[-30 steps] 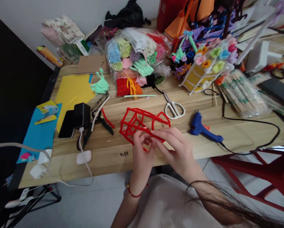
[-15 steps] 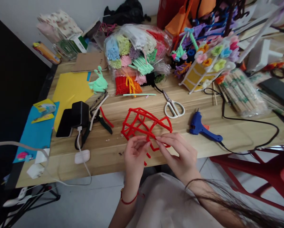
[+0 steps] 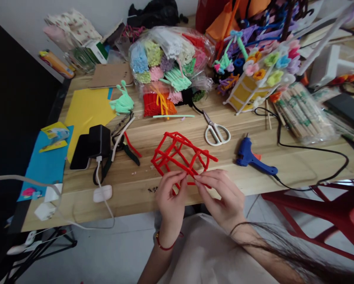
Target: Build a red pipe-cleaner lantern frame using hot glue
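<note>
Both hands hold a red pipe-cleaner frame (image 3: 177,157), an open box-like lattice, over the near edge of the wooden table. My left hand (image 3: 171,193) pinches its near edge between thumb and fingers. Just to the right, my right hand (image 3: 222,193) pinches the same near bar, its fingertips close to the left ones. The fingers cover part of the near side. Beyond the frame lie white-handled scissors (image 3: 216,132). To its right rests a blue glue gun (image 3: 252,157), its black cord running off rightward.
Pliers (image 3: 129,154), a phone (image 3: 80,152), a black charger block (image 3: 99,141) and a white earbud case (image 3: 102,193) lie on the left. Bagged pipe cleaners (image 3: 165,59) stand at the back, near a flower-topped yellow-and-white model (image 3: 248,94). A red stool (image 3: 327,221) is at right.
The red frame has turned and tilted slightly in my hands, so its right end looks different. Both hands keep their pinch and have shifted only a little.
</note>
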### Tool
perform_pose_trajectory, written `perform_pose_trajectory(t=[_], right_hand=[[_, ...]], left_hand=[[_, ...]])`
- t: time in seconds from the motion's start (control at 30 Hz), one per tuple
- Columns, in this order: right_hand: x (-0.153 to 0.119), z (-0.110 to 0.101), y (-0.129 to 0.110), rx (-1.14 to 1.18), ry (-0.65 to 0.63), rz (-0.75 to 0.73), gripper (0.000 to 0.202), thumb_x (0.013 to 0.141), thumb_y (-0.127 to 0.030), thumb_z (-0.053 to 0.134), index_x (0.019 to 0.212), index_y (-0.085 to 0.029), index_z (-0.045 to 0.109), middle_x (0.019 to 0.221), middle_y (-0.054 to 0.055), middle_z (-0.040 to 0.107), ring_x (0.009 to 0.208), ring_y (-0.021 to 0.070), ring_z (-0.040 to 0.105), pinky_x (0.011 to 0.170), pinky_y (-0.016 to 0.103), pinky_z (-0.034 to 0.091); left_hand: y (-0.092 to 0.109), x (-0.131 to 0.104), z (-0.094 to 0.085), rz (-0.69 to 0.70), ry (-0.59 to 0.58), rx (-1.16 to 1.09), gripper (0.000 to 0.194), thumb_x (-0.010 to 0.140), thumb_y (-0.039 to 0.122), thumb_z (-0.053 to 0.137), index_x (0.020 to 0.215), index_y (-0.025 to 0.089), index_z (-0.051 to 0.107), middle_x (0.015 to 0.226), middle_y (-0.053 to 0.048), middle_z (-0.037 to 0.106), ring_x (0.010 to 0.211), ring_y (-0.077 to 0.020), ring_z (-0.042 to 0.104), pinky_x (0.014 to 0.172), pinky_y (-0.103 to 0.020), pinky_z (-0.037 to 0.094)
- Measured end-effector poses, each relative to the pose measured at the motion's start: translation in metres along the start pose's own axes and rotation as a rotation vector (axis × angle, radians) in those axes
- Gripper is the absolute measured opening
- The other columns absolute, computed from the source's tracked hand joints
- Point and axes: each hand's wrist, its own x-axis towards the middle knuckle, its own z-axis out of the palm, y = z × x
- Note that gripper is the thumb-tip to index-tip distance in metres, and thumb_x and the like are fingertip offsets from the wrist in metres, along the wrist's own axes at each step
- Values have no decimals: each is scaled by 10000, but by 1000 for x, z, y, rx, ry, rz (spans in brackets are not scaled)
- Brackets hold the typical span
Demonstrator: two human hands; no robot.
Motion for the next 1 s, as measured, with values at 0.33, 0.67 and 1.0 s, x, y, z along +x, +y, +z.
perform_pose_trajectory(t=[0.33,0.67,1.0], right_hand=[[-3,1,5,7,-28,94,243,822,-70,622,1007,-224,658,882,56,708,825,199,668,731,367,536],[-6,1,8,2,-58,111,242,837,-67,598,1016,-216,663,902,68,691,836,201,654,730,361,533],[-6,-1,8,-7,-91,113,227,861,-78,573,1015,-221,657,902,69,684,841,198,646,734,359,530]], left_hand=[[-1,-1,-1,40,-4,39,169,818,123,654,933,241,697,915,-18,703,844,-143,656,750,-289,548],[-1,-1,0,37,-2,58,147,823,140,656,927,234,698,917,-22,710,840,-146,663,756,-298,551],[-3,-5,4,-121,27,-48,93,822,219,669,912,215,688,912,-45,704,870,-164,668,788,-319,570]])
